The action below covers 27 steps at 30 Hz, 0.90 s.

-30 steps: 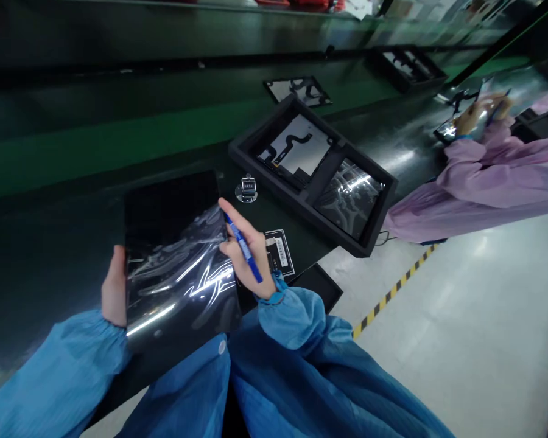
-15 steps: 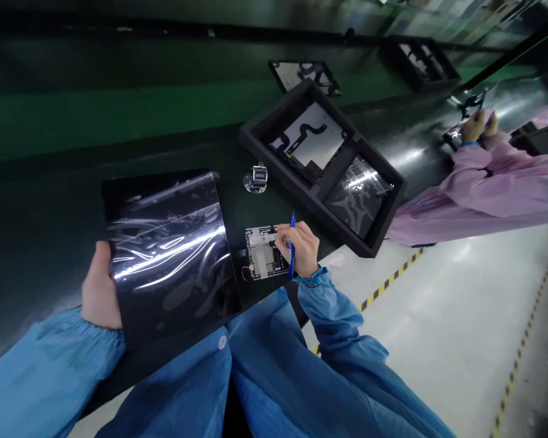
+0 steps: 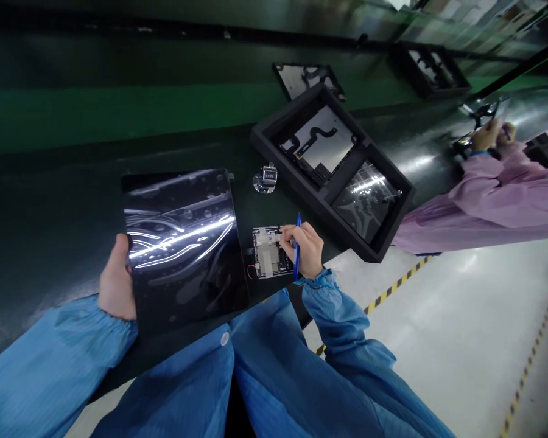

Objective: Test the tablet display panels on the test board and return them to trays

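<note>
My left hand [image 3: 117,281] grips the left edge of a black glossy screen panel [image 3: 182,292], thumb on the face and fingers hidden behind it. Wrinkled clear film covers the panel, with bright streaks of reflected light. My right hand [image 3: 309,249] has a blue pen [image 3: 296,252] tucked between its fingers. Its thumb and fingertips are pinched at the upper right of a small circuit board [image 3: 265,260], partly covering it. Pale tape strips cross the board, and a thin red wire loops from its left side. Whether the fingertips pinch anything besides the pen cannot be made out.
A metal tally counter [image 3: 268,176] stands beyond the board. Right of it, a black foam tray [image 3: 331,193] holds device parts in two compartments. Behind lies another panel [image 3: 301,78]. A co-worker in pink sleeves [image 3: 488,201] handles parts at right, near another tray [image 3: 432,70].
The whole view has shifted, so most things appear a little farther right. My left hand and the panel have moved slightly closer to the board. The right hand keeps its place at the board.
</note>
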Tool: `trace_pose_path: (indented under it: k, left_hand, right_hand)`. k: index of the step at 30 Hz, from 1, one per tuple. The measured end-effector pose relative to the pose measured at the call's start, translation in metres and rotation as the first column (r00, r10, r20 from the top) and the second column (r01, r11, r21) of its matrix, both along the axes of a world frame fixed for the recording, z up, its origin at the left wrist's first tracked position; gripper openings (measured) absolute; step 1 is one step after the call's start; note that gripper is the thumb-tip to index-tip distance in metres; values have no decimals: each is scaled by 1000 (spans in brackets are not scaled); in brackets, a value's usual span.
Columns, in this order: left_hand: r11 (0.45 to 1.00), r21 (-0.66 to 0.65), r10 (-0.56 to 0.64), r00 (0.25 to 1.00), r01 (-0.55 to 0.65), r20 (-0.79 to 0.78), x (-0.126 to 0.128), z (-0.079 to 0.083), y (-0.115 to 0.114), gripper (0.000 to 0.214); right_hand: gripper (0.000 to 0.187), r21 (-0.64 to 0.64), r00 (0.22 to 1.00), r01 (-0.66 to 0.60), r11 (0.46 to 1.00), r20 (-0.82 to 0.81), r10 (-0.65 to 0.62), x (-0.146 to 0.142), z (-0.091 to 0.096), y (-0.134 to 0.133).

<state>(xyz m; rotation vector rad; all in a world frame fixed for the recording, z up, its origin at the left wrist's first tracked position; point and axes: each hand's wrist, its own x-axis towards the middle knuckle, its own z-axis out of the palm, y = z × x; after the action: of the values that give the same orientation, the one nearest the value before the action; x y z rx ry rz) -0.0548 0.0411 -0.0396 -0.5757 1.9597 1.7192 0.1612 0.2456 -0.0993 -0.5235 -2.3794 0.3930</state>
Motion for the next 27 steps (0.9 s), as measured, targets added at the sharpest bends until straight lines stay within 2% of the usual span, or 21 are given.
trace_pose_path:
  k: [4, 6, 7, 9, 11, 12, 13, 15, 17, 19, 22, 25, 27]
  left_hand:
    - [957, 289, -74, 976, 12, 206, 2, -3, -8, 26]
    - [922, 387, -148, 921, -4, 361, 1, -7, -13, 37]
    - [906, 422, -180, 885, -21, 430, 0, -8, -15, 41]
    - [880, 473, -233, 821, -51, 522, 0, -9, -18, 49]
    - [856, 514, -274, 796, -54, 540, 1, -7, -19, 52]
    - [847, 530, -287, 798, -47, 529, 2, -5, -19, 52]
    - [841, 540, -293, 806, -39, 514, 3, -3, -19, 52]
    - [837, 547, -298, 822, -20, 486, 6, 0, -18, 52]
    - [847, 532, -295, 826, -7, 480, 8, 1, -18, 51]
    - [859, 512, -279, 837, -1, 470, 10, -1, -17, 50]
    - [870, 494, -245, 870, 2, 427, 10, -8, -16, 49]
    - [885, 465, -236, 872, 10, 430, 10, -12, -15, 48]
    - [893, 451, -234, 867, 12, 440, 9, -14, -15, 46]
  right_hand:
    - [17, -25, 974, 175, 984, -139, -177, -6, 8, -5]
    - [9, -203, 945, 200, 958, -217, -243, -15, 18, -18]
    - [1, -322, 949, 147, 935, -220, -225, -21, 24, -27]
    - [32, -514, 981, -25, 857, -178, -78, -33, 35, -45]
    - [69, -591, 985, -167, 789, -131, 111, -43, 44, -61]
    - [81, -604, 978, -208, 769, -117, 173, -48, 46, -68]
    - [86, -613, 971, -237, 754, -118, 209, -51, 47, -73]
    - [83, -632, 961, -272, 726, -147, 232, -55, 46, -79]
    - [75, -634, 963, -270, 725, -168, 213, -57, 43, -83]
    - [74, -615, 978, -207, 761, -128, 163, -57, 41, -87]
    - [90, -586, 995, -91, 805, -33, 89, -59, 41, -90]
    - [105, -618, 994, -109, 779, -54, 96, -60, 41, -91]
    - [101, -637, 988, -153, 756, -98, 118, -59, 40, -91]
